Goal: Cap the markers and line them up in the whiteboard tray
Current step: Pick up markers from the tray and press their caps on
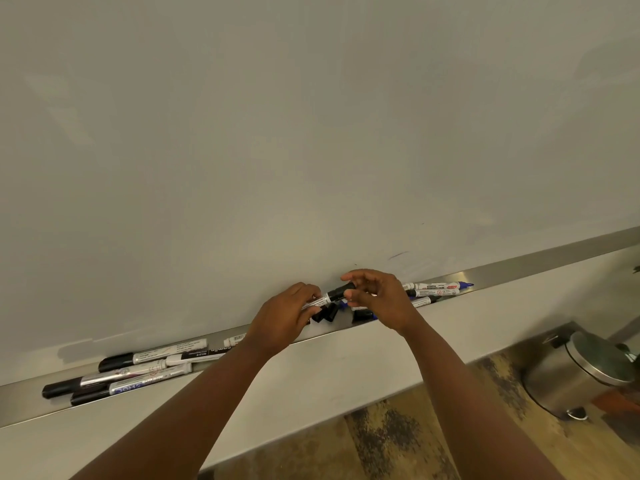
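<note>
Whiteboard tray (519, 268): long metal ledge under the whiteboard (277, 116), running from near left to far right.
Left hand (289, 315): fingers curled round the white barrel of a marker (323, 299), held just above the tray's middle.
Right hand (375, 299): fingertips pinch the black cap (341, 292) at that marker's end.
Loose caps (327, 313): black, lying in the tray beneath the hands.
Left group (138, 368): capped black markers, roughly parallel, overlapping.
Right group (438, 291): several markers, one with a blue tip exposed.
Steel bin (581, 372): on the floor, near right.
</note>
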